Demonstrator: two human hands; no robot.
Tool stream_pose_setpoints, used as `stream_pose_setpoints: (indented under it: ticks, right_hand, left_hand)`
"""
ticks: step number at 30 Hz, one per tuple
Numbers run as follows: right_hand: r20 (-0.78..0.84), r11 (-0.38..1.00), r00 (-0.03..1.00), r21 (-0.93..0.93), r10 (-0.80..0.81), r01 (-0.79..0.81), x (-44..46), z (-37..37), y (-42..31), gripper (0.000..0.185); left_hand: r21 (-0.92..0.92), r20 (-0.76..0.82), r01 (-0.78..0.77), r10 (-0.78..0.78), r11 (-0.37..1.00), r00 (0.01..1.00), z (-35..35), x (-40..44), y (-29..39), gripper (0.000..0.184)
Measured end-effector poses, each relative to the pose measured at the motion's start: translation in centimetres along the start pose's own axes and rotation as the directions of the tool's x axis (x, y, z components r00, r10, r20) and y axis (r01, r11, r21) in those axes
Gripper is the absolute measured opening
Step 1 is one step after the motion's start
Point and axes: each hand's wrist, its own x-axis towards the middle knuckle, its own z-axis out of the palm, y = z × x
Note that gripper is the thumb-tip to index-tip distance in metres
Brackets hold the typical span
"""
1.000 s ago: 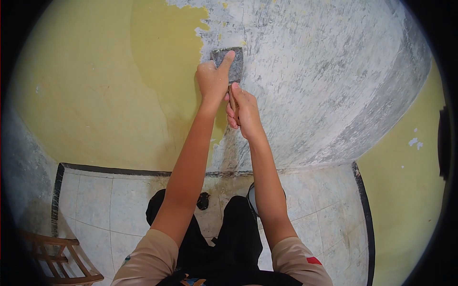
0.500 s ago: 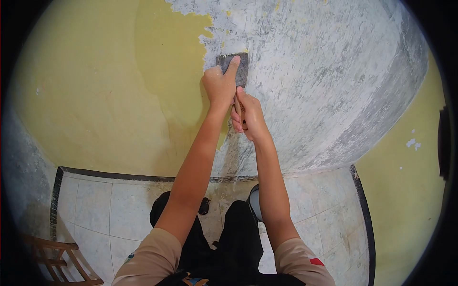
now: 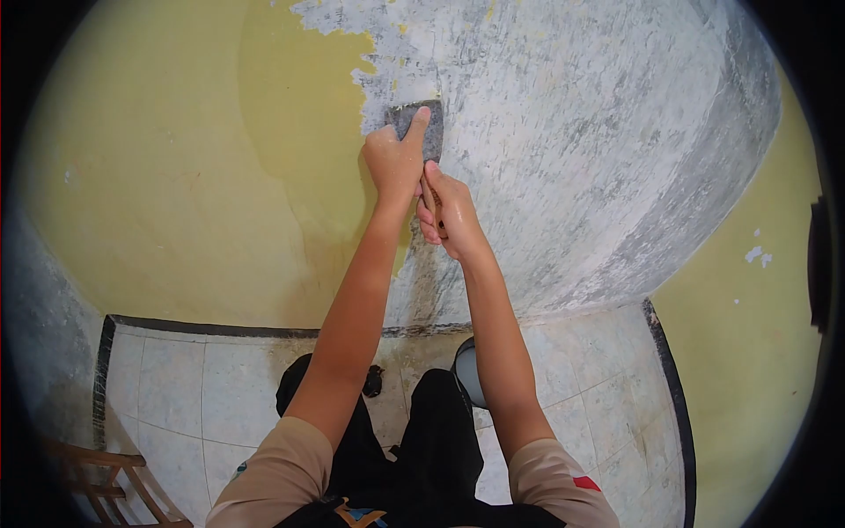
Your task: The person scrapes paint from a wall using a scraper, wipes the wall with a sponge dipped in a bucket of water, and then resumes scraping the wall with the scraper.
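Against the wall [image 3: 563, 132], the left fingers [image 3: 381, 141] partly hide the scraper [image 3: 433, 139].

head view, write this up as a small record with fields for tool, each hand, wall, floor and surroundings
tool: scraper, blade near the paint's ragged edge
left hand: thumb on the blade
right hand: closed around the handle
wall: yellow paint left, bare grey-white patch right
floor: pale tiles
surroundings: wooden furniture, lower left
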Motion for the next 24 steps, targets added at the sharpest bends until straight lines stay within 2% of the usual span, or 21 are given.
stream_pose_setpoints:
  ticks: [2,4,10,14,16,20,22,23,24]
  right_hand:
    - [-0.009,1.0,1.0,0.009,-0.005,0.005,0.2,0.4,-0.1,0.052]
    - [0.005,1.0,1.0,0.017,-0.021,0.021,0.5,0.5,-0.3,0.053]
    - [-0.014,1.0,1.0,0.007,-0.01,0.01,0.3,0.1,-0.1,0.053]
    - [-0.007,1.0,1.0,0.011,-0.004,0.004,0.7,0.2,-0.2,0.052]
    - [-0.065,0.999,0.997,-0.019,-0.047,0.046,0.8,0.6,-0.5,0.052]
    - [-0.087,0.995,0.992,-0.041,-0.092,0.088,1.1,0.8,-0.2,0.051]
    - [-0.115,0.992,0.987,0.049,-0.11,0.116,1.1,0.4,-0.1,0.051]
    - [-0.112,0.992,0.988,0.048,-0.111,0.117,1.0,0.2,0.1,0.051]
    - [-0.109,0.99,0.988,0.082,-0.105,0.114,0.8,0.0,0.4,0.053]
  left_hand:
    - [0.034,0.012,-0.025,0.024,0.999,1.0,-0.4,0.5,0.4,0.071]
    - [0.01,0.049,0.037,-0.038,0.999,0.998,-0.5,0.8,0.5,0.072]
    - [-0.032,0.062,0.07,-0.068,0.997,0.996,-0.9,0.0,1.6,0.073]
    - [-0.033,0.051,0.029,-0.027,0.999,0.998,-1.0,0.7,1.0,0.072]
    - [0.063,0.146,-0.01,0.001,0.998,0.989,-1.3,1.5,0.7,0.07]
    - [-0.024,0.233,0.052,-0.045,0.998,0.971,-1.1,2.0,0.6,0.067]
    - [-0.032,0.349,0.019,-0.006,0.999,0.937,-0.9,1.8,0.9,0.064]
    - [-0.032,0.346,0.017,-0.005,0.999,0.938,-1.1,1.5,1.2,0.064]
    - [-0.05,0.395,0.057,-0.033,0.997,0.918,-1.3,1.0,1.5,0.062]
